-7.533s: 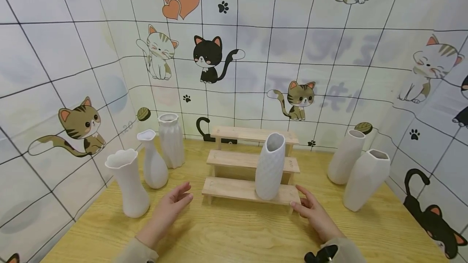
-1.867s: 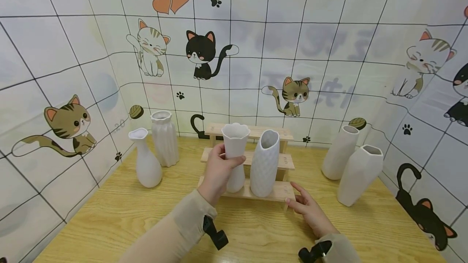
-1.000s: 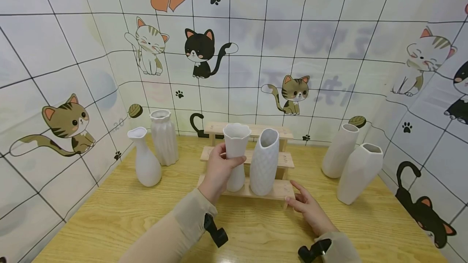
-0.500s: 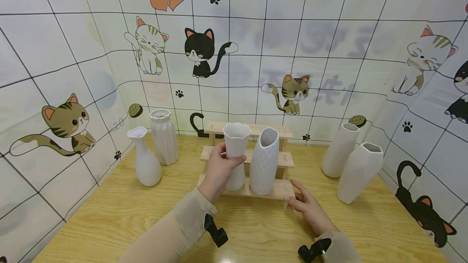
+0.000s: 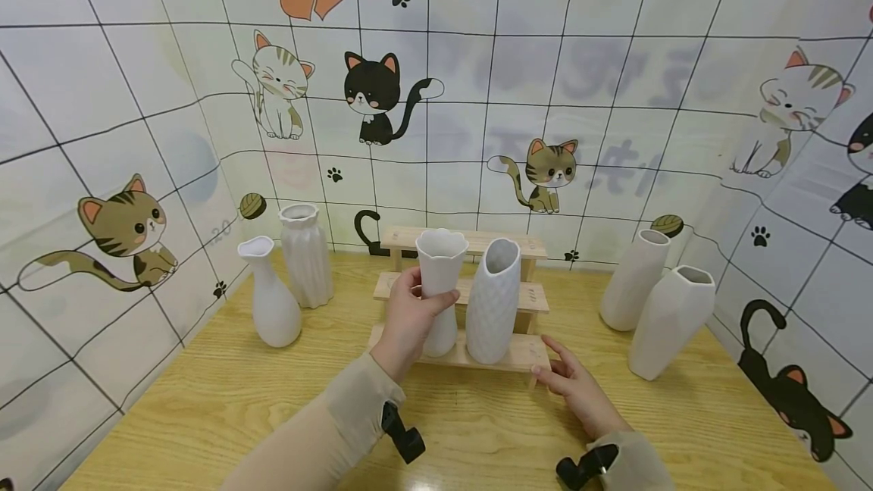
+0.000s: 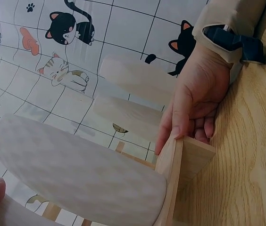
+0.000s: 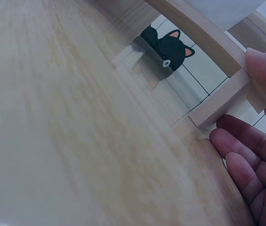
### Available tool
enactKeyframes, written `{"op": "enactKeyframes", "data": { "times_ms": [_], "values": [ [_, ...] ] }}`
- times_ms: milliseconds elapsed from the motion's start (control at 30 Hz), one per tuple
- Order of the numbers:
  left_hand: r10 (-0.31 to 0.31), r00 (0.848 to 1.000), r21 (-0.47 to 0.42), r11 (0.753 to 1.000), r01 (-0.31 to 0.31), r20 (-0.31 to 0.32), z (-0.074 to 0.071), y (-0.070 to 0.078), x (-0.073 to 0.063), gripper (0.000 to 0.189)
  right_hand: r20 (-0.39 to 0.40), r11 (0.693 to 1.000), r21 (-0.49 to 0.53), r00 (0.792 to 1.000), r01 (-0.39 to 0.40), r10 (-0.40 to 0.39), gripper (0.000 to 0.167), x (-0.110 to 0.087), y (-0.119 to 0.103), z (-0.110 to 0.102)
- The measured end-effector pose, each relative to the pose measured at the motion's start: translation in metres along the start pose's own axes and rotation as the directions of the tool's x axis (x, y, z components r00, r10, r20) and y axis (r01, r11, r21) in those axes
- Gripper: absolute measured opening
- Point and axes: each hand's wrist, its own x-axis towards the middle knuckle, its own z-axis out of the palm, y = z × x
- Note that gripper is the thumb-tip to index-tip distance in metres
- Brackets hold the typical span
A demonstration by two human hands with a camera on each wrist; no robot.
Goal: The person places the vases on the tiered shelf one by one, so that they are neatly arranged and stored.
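My left hand (image 5: 408, 324) grips a white vase with a scalloped rim (image 5: 440, 260), thumb across its front. The vase stands upright on the lowest step of a three-step wooden shelf (image 5: 521, 354). Close on its right stands a white vase with a diamond texture and slanted mouth (image 5: 492, 309), which also fills much of the left wrist view. My right hand (image 5: 580, 389) holds the right end of that lowest step. In the right wrist view its thumb (image 7: 265, 70) lies on the board's end, the other fingers curled beside the leg (image 7: 220, 101).
On the table's left stand a narrow-necked vase (image 5: 276, 301) and a pleated vase (image 5: 307, 264). A slim vase (image 5: 634, 286) and a faceted vase (image 5: 671, 328) are at the right. A cat-printed wall sheet (image 5: 464, 135) rises behind the shelf.
The scalloped vase has gone from the table's left to the lowest step, carried by my left hand, which was empty at first. In the last second nothing visibly moved; the right hand stayed at the shelf.
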Motion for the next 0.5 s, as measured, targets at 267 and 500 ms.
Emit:
{"op": "enactKeyframes", "data": {
  "times_ms": [267,500],
  "values": [
    [-0.012,0.996,0.000,1.000,0.012,0.085,-0.007,-0.002,-0.002,0.063,-0.002,1.000,0.006,1.000,0.011,-0.011,0.077,-0.001,-0.001,0.000],
    [-0.023,0.992,0.061,0.998,0.016,0.122,-0.033,-0.008,-0.008,0.068,0.001,1.000,0.012,1.000,0.010,-0.010,0.076,-0.001,0.000,-0.001]
  ]
}}
